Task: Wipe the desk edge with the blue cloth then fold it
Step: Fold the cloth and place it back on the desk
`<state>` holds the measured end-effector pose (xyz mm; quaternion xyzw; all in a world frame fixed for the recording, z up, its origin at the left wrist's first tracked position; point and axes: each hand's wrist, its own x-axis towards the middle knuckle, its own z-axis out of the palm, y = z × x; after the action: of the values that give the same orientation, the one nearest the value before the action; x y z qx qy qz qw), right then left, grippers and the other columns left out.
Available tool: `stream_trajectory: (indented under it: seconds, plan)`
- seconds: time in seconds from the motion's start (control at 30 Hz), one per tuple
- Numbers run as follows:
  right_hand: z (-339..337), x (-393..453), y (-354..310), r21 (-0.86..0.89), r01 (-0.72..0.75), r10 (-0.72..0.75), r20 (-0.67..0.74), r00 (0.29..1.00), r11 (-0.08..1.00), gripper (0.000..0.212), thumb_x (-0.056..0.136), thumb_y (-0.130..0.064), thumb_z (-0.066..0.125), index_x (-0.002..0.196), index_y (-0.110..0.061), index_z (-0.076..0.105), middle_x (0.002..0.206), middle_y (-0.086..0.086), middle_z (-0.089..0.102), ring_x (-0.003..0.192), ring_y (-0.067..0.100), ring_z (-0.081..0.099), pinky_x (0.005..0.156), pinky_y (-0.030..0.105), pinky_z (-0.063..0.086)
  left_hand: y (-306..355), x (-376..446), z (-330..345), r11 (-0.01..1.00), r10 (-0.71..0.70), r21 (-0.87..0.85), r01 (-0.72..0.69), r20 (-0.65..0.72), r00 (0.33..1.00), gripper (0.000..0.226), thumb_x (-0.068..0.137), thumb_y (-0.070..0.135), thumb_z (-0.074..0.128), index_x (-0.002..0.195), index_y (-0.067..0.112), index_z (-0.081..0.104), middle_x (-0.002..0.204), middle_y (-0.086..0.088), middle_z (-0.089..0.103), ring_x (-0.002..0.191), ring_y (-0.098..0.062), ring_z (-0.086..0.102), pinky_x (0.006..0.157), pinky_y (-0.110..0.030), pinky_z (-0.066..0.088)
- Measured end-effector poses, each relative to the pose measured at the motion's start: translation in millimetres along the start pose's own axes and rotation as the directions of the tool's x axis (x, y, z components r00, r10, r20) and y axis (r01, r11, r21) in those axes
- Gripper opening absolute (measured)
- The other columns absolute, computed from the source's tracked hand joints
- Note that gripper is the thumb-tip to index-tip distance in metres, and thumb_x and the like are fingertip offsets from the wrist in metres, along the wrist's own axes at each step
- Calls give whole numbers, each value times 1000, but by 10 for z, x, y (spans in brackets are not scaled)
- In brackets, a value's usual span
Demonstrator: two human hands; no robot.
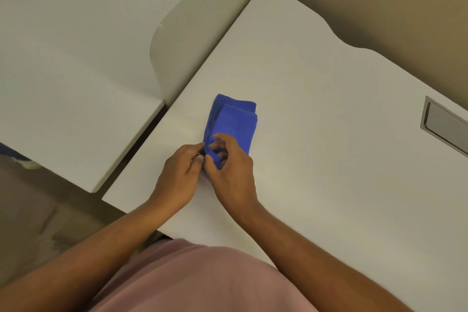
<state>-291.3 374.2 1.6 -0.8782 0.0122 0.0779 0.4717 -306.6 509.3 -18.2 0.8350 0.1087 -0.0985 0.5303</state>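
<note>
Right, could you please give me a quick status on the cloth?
Left hand and right hand pinching near end. Blue cloth folded on desk. Nothing in the way.

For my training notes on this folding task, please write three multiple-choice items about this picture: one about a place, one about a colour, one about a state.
1. Where does the blue cloth lie?
A. On the white desk, flat on its top
B. On the floor
C. Inside the grey recess

2. What colour is the garment at the bottom of the view?
A. Green
B. Black
C. Dusty pink

3. In what state is the cloth?
A. Spread out flat in one layer
B. Folded into stacked layers
C. Rolled into a ball

Answers:
1 A: the cloth rests on the desk top, apart from the recess at the right.
2 C: the fabric close to the camera is pink.
3 B: layered edges show at its far end, while the left hand and right hand pinch its near end.
</note>
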Motion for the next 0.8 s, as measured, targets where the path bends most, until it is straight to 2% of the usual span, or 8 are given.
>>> stream_trajectory:
  seconds: [0.17,0.27,0.37,0.43,0.53,0.63,0.73,0.8]
  plan:
    - [2,29,50,38,-67,62,115,991,997,40,104,-21,64,142,-24,52,118,-9,71,97,-2,67,81,8,53,-9,73,4,995,-101,-4,101,-79,992,43,111,16,47,153,15,52,139,-2,63,118,-16,64,101,-32,52]
    - [-117,42,80,74,-66,73,-97,993,995,31,104,-15,59,134,-23,58,119,-9,70,106,3,66,86,13,51,-3,153,-9,991,-123,45,124,-26,992,60,106,26,63,161,17,39,136,3,59,96,-2,64,84,-25,52]
    - [-251,178,148,13,-197,195,-234,953,980,49,97,-13,64,143,-22,49,141,-8,52,128,18,53,104,34,49,1,217,-6,985,-103,146,96,42,994,82,95,25,79,163,18,34,135,2,57,87,-2,65,79,-27,56]
    - [-306,315,166,96,-387,398,-145,906,917,67,95,-18,71,153,-19,38,144,0,53,127,23,57,104,40,53,5,248,4,982,-101,165,89,64,993,90,91,21,82,164,18,30,136,0,57,87,-4,65,81,-29,57]
    - [-354,458,210,171,-500,507,2,862,849,59,89,-23,81,140,-17,52,110,-5,67,106,21,69,87,34,59,23,259,24,981,-115,166,97,104,988,100,89,14,83,167,18,21,139,-1,55,93,-13,66,82,-29,55]
    - [-454,512,254,269,-518,501,136,855,812,25,85,-18,82,104,-9,70,95,3,77,93,22,74,74,32,61,97,243,32,980,-160,144,134,188,969,107,88,13,82,169,21,13,144,-1,52,98,-13,66,78,-26,53]
    - [-706,465,249,275,-466,419,214,882,841,24,84,-18,72,108,-13,68,106,8,75,93,27,73,76,37,59,292,210,63,966,-138,235,105,131,982,98,90,27,78,167,23,18,151,-3,41,128,-21,55,92,-36,53]
    - [-941,373,262,230,-408,346,266,899,883,31,82,-18,67,113,-17,65,113,10,73,105,36,72,89,50,62,494,229,94,945,33,326,-35,11,999,90,91,37,75,164,22,26,152,-5,37,142,-26,39,106,-47,48]
